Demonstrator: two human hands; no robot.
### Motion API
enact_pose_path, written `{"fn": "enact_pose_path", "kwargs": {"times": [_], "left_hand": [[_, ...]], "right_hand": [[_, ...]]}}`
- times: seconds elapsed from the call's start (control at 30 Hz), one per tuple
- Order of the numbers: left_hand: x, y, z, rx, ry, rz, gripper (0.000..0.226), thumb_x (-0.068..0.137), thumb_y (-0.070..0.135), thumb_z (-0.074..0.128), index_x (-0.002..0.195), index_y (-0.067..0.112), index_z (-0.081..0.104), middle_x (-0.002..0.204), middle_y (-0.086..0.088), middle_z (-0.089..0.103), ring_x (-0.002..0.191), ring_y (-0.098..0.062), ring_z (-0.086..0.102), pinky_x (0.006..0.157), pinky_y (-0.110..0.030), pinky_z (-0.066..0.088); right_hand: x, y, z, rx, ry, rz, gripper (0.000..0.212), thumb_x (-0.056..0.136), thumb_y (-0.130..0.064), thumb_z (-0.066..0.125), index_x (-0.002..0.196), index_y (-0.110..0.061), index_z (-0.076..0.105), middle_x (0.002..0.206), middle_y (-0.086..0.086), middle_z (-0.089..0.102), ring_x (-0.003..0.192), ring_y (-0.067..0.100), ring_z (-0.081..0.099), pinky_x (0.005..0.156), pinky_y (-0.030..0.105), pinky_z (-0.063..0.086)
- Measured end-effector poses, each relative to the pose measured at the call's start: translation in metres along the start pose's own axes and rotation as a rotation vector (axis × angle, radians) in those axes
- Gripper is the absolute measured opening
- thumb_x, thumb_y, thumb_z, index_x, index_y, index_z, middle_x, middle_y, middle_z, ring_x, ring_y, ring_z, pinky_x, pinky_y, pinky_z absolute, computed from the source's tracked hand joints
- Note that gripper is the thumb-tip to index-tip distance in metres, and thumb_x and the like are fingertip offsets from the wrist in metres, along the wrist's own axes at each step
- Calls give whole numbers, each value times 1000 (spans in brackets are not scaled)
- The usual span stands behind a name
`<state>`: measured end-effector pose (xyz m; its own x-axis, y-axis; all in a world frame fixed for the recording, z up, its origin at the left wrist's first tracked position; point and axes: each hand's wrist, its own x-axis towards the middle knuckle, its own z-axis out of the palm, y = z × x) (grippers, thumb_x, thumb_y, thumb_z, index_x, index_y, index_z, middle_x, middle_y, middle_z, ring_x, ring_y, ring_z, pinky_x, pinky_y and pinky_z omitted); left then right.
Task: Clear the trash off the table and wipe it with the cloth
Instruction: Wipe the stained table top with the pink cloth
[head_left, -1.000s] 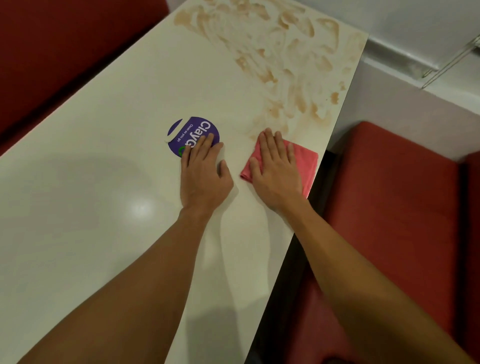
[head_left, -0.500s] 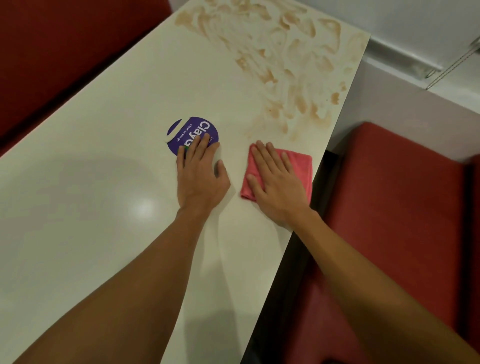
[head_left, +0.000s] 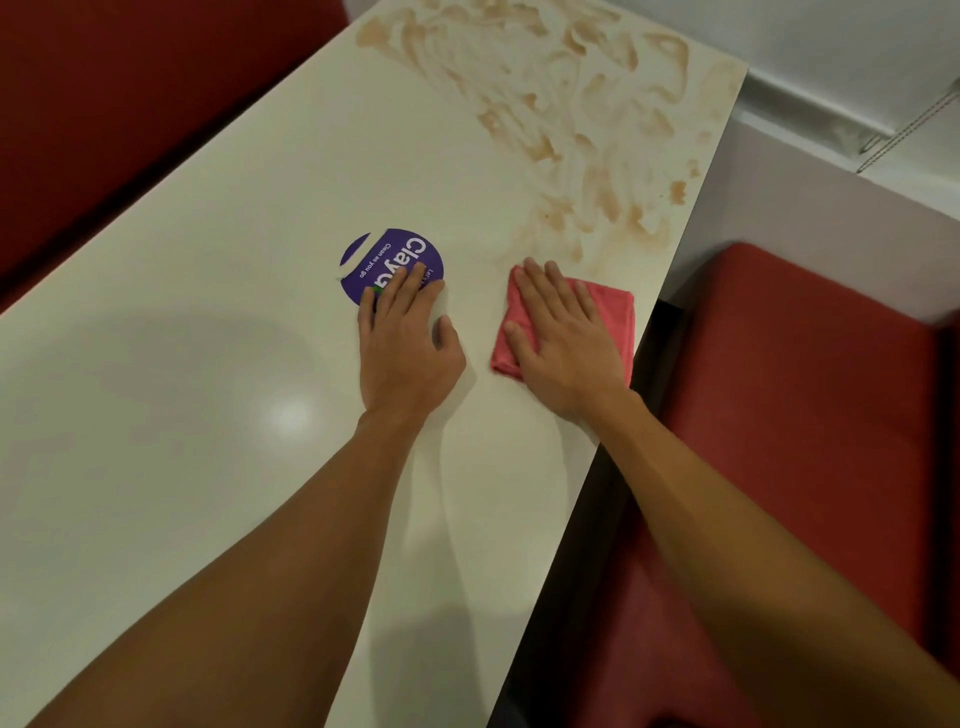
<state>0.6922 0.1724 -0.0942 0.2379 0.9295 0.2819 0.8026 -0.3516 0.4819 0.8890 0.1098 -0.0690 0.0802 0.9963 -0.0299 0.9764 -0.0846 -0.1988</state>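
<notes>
**Both hands flat on the table, the right one on the cloth**

Head view: the left hand (head_left: 408, 345) lies palm down on the white table (head_left: 182, 364), fingers straight and close together, holding nothing. Its fingertips overlap the near edge of a round purple label (head_left: 384, 260) (white lettering, partly covered, reads "Clean as you go"). The thumb points out to the right on bare tabletop.

The right hand (head_left: 566, 345) is also flat, fingers straight and slightly spread, pressing down on a folded pink cloth (head_left: 615, 312) without curling around it. The cloth lies on the table near its right edge, just beside the left hand but apart from it.

Brown smears (head_left: 597, 130) cover the far right part of the tabletop, the nearest streaks just beyond the cloth. A red seat (head_left: 805, 389) lies to the right of the table, and another red bench (head_left: 130, 104) runs along its left side.
</notes>
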Motion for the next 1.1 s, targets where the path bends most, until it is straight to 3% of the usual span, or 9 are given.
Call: {"fn": "enact_pose_path", "kwargs": {"times": [0.1, 0.3, 0.43, 0.5, 0.63, 0.7, 0.9, 1.1], "left_hand": [[1, 0, 0, 6, -6, -5, 51, 95, 27, 53, 145, 18, 58, 161, 0, 47, 154, -17, 33, 129, -44, 17], [0, 0, 0, -17, -13, -4, 53, 94, 27, 49, 145, 18, 59, 161, 1, 47, 154, -17, 33, 129, -45, 17], [2, 0, 0, -17, -10, -12, 52, 93, 26, 51, 144, 19, 60, 160, 1, 48, 153, -17, 34, 129, -45, 18], [2, 0, 0, -13, -10, -18, 52, 93, 26, 51, 144, 19, 60, 160, 1, 48, 153, -17, 34, 129, -46, 17], [0, 0, 0, -16, -10, -15, 53, 92, 26, 49, 144, 19, 60, 160, 1, 48, 154, -16, 34, 129, -47, 17], [0, 1, -1, -28, -11, -17, 53, 92, 25, 50, 144, 19, 60, 160, 2, 48, 153, -15, 34, 129, -47, 17], [1, 2, -1, -48, 5, -29, 51, 92, 23, 51, 142, 19, 61, 160, 2, 49, 153, -15, 34, 129, -46, 17], [0, -1, 0, -44, 5, -16, 51, 92, 23, 51, 142, 20, 61, 160, 3, 48, 153, -14, 34, 129, -44, 16]], "right_hand": [[30, -20, 2, 21, 14, 150, 70, 108, -55, 11, 169, -20, -1, 176, -4, -7, 161, 13, -15, 132, 45, -3], [-10, -1, -3, 8, -50, -186, 64, 112, -55, 16, 169, -28, -1, 176, -11, -6, 160, 6, -15, 132, 44, 1], [19, -6, 1, 3, 11, 95, 68, 109, -56, 9, 168, -25, -2, 176, -8, -8, 160, 10, -16, 132, 45, -2], [41, -24, 4, 19, 15, 141, 70, 108, -54, 9, 169, -21, 0, 176, -6, -7, 161, 13, -15, 132, 46, -2], [23, -14, -2, -14, -60, -215, 64, 112, -53, 13, 169, -26, 0, 176, -10, -5, 160, 8, -14, 132, 45, 1], [4, 5, -7, -11, -84, -285, 64, 112, -55, 14, 168, -30, -1, 176, -12, -4, 160, 6, -14, 132, 45, 2], [48, -18, 1, 16, -1, 81, 68, 109, -55, 12, 169, -24, 0, 176, -9, -6, 160, 11, -15, 132, 46, -2], [-7, -6, -1, -4, -52, -234, 63, 113, -52, 16, 169, -28, -2, 175, -12, -7, 160, 7, -15, 132, 46, 1]]}}
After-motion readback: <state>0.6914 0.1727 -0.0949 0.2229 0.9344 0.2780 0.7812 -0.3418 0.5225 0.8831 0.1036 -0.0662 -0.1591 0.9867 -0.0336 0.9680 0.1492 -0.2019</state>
